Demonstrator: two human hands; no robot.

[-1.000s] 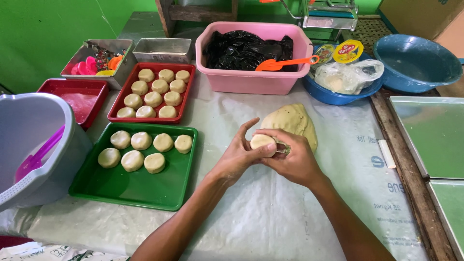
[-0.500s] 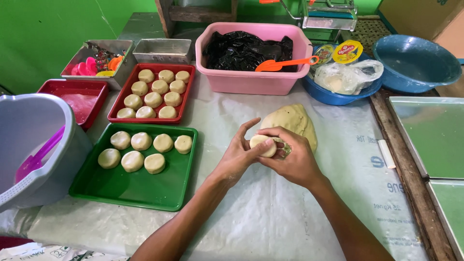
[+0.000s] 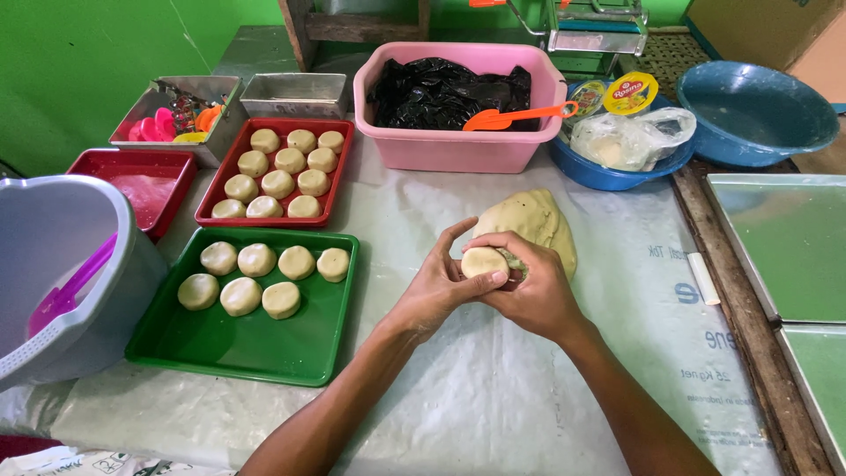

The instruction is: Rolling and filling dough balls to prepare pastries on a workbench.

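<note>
Both my hands meet above the plastic-covered table around a small pale dough ball (image 3: 483, 261). My left hand (image 3: 434, 291) cups the ball from the left, thumb on top. My right hand (image 3: 530, 286) wraps it from the right and below. Just behind the hands lies a big lump of the same dough (image 3: 529, 220). Left of my hands a green tray (image 3: 256, 344) carries several flattened dough rounds (image 3: 257, 260). Behind it, a red tray (image 3: 339, 172) is filled with several more rounds.
A pink tub (image 3: 458, 145) with black plastic and an orange scoop (image 3: 515, 115) stands at the back. Blue bowls (image 3: 753, 110), a grey bucket (image 3: 62, 273) at left, an empty red tray (image 3: 132, 189), metal tins (image 3: 295, 92) and metal baking trays (image 3: 784, 247) at right.
The hands stay in place over the table, the fingers shifting slightly around the dough ball. Nothing else has moved.
</note>
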